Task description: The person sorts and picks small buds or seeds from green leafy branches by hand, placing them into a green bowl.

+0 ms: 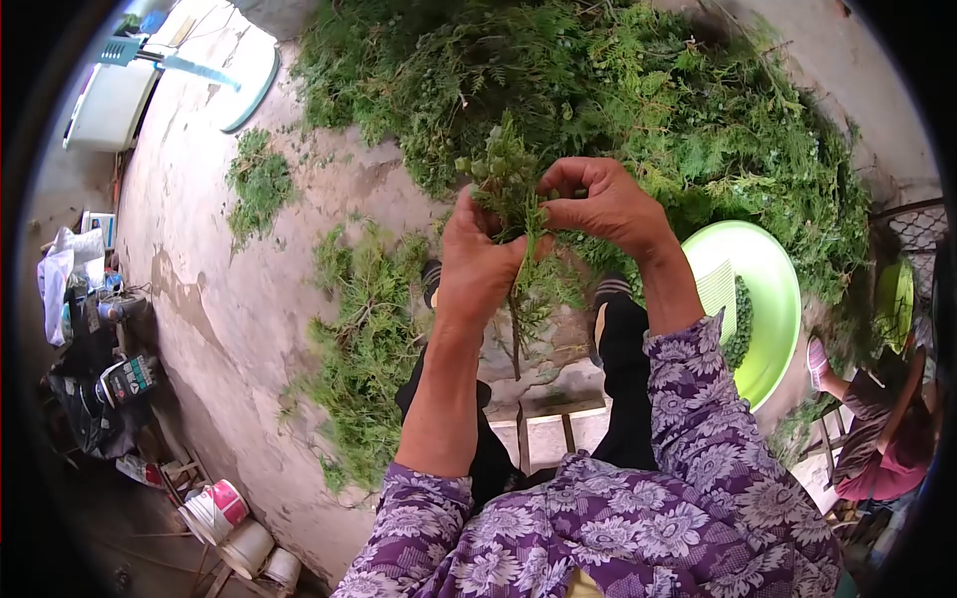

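In the middle of the head view, my left hand (480,254) is closed round a green sprig (508,179) with scale-like leaves and small pale green cones near its top. The sprig's brown stem hangs below that hand. To the right, my right hand (608,207) is closed at the sprig's side, thumb and index finger bent together; what lies between those fingertips is too small to make out. A large heap of green branches (698,120) lies beyond both hands. Right of my right forearm stands a light green basin (783,309) holding small green pieces (740,324) beside a ridged insert.
Loose branches (369,339) lie on the floor left of my legs. A fan base (261,85) stands at the upper left, bags (90,399) and white buckets (214,510) along the left side. At the far right sits another person (887,429).
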`<action>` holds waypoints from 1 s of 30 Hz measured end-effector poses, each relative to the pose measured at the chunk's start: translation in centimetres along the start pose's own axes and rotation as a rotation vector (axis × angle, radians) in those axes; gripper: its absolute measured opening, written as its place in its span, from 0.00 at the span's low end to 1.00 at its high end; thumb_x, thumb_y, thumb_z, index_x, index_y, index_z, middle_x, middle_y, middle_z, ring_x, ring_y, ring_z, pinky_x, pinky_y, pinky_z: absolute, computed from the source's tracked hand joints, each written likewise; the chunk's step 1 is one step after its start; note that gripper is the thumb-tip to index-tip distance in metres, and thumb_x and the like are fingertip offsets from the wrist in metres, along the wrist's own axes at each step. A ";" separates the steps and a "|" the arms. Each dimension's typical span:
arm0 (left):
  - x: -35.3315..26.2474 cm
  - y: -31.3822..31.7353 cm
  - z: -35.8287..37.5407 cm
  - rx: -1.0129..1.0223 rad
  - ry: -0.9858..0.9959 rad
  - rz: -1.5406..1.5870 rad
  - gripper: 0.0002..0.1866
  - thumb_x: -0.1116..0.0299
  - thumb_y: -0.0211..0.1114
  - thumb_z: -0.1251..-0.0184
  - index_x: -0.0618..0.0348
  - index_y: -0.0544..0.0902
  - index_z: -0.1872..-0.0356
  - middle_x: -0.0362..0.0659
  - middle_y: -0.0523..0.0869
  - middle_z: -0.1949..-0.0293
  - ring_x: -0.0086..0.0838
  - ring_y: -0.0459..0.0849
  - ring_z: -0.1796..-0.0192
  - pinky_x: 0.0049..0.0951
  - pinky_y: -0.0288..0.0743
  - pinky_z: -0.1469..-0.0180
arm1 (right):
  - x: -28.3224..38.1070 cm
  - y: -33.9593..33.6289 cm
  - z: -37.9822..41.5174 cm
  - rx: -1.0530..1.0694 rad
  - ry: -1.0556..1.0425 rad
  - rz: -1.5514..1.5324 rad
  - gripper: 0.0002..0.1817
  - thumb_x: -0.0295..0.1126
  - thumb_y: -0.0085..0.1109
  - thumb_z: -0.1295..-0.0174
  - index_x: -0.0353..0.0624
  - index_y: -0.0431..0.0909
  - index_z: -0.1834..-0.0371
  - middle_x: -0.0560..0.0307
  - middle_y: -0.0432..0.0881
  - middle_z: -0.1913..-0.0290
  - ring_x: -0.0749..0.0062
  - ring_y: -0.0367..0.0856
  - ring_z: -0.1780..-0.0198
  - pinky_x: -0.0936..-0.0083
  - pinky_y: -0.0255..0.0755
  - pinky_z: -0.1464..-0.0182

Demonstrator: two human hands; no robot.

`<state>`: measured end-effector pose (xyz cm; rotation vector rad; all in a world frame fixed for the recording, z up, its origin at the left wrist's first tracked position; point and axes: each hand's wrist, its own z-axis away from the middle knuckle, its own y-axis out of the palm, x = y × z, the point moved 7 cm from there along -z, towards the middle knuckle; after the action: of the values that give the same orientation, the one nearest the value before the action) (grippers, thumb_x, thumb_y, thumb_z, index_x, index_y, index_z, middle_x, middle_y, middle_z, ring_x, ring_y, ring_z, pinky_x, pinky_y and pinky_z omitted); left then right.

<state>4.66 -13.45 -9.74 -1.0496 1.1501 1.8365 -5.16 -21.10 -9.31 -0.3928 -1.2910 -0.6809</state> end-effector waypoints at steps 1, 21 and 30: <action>0.1 -0.1 0.0 0.005 0.014 0.023 0.27 0.83 0.68 0.59 0.60 0.69 0.54 0.40 0.80 0.60 0.22 0.78 0.59 0.22 0.74 0.57 | 0.0 0.1 0.0 0.008 -0.006 -0.001 0.09 0.31 0.62 0.50 0.40 0.75 0.68 0.73 0.70 0.78 0.92 0.63 0.77 0.90 0.55 0.77; 0.1 -2.3 2.1 -0.156 -0.083 0.215 0.21 0.77 0.71 0.62 0.63 0.77 0.61 0.44 0.81 0.62 0.28 0.80 0.64 0.27 0.73 0.57 | -1.9 -6.5 0.4 -0.448 -0.089 -0.845 0.04 0.25 0.47 0.43 0.39 0.70 0.65 0.55 0.74 0.70 0.80 0.70 0.75 0.88 0.60 0.82; 0.3 -2.0 0.4 0.057 -0.013 0.438 0.22 0.68 0.65 0.59 0.67 0.73 0.60 0.46 0.77 0.70 0.33 0.75 0.67 0.31 0.70 0.61 | -1.8 -4.8 -0.5 -0.141 -0.098 -0.945 0.05 0.31 0.49 0.40 0.42 0.71 0.64 0.55 0.76 0.68 0.80 0.73 0.74 0.89 0.60 0.81</action>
<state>6.16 -12.38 -10.57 -0.7935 1.5052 2.1207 -8.21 -24.57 -11.67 0.1087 -1.5080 -1.5617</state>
